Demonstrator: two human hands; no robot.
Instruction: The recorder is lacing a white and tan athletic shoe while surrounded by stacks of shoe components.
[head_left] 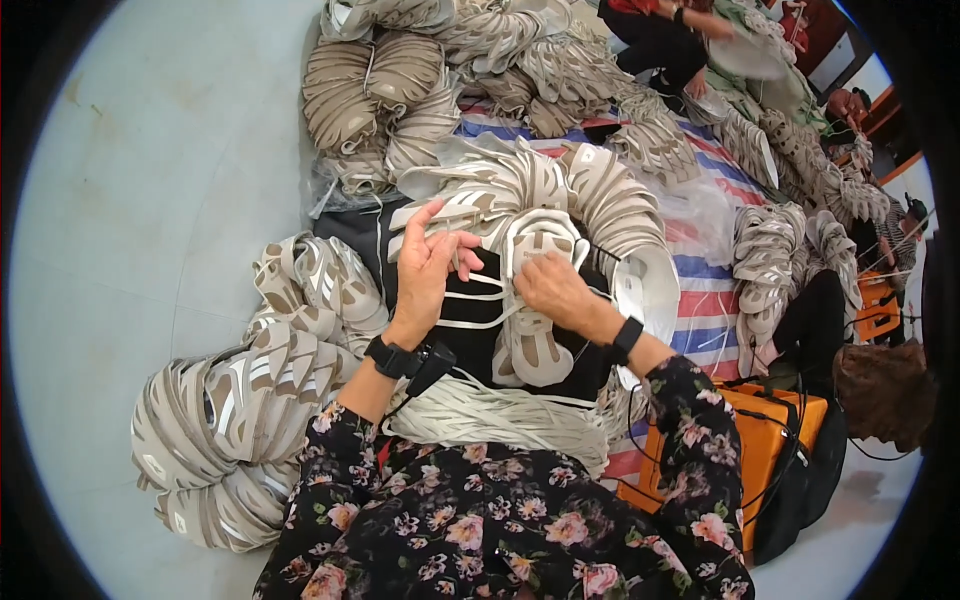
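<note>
A beige and white shoe upper [531, 345] lies over the black cloth on my lap, its tongue end pointing away from me. My right hand [556, 291] is closed at the throat of this upper, fingertips pinched against it; what is exactly between them is hidden. White shoelace [468, 296] strands run from the upper's left side across the black cloth. To the left, my left hand [430, 262] is raised above the laces with its fingers apart, apparently holding nothing. A thick bundle of loose white laces [490, 415] rests across my lap.
Curved stacks of nested uppers [625, 205] sit just beyond my hands, with more stacks [235, 430] at my left. A striped plastic sheet [695, 300] covers the floor ahead. An orange crate [765, 440] stands at my right. Other people [665, 45] sit at the far right.
</note>
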